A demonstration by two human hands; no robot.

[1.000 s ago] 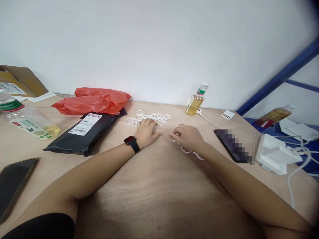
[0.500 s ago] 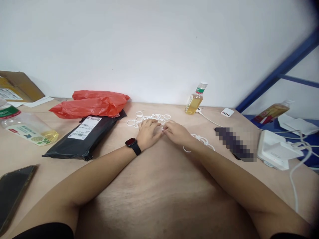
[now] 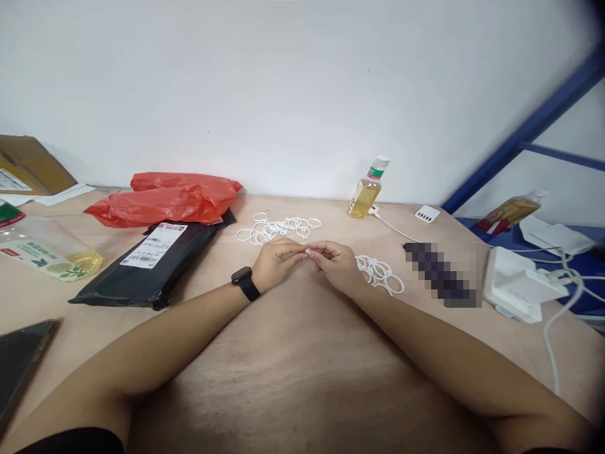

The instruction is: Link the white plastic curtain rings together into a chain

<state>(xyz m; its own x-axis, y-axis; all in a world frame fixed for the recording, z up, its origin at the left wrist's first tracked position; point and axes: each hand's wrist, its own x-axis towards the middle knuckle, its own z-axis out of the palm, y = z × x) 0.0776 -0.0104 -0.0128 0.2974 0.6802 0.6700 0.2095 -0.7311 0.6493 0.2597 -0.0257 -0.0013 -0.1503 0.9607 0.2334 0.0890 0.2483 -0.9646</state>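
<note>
My left hand (image 3: 280,261), with a black watch (image 3: 246,282) on its wrist, is closed in a pinch. Its fingertips meet those of my right hand (image 3: 337,265), also pinched. Between them shows a small white piece (image 3: 308,251), which looks like part of a white plastic ring; the fingers cover most of it. Just beyond my left hand lies a loose pile of white plastic rings (image 3: 278,229) with small eyelets. A second group of white rings (image 3: 377,270) lies overlapping beside my right wrist.
A red plastic bag (image 3: 165,200) and a black parcel (image 3: 142,268) lie left, near a tipped bottle (image 3: 47,249) and a phone (image 3: 23,359). At the back stands a bottle of yellow drink (image 3: 365,194). Rightward are a white charging hub (image 3: 426,214) and a white device with cables (image 3: 513,284).
Both hands have come slightly nearer me, away from the ring pile. My left hand's spread fingers have closed into a pinch, and a white piece now shows between the fingertips.
</note>
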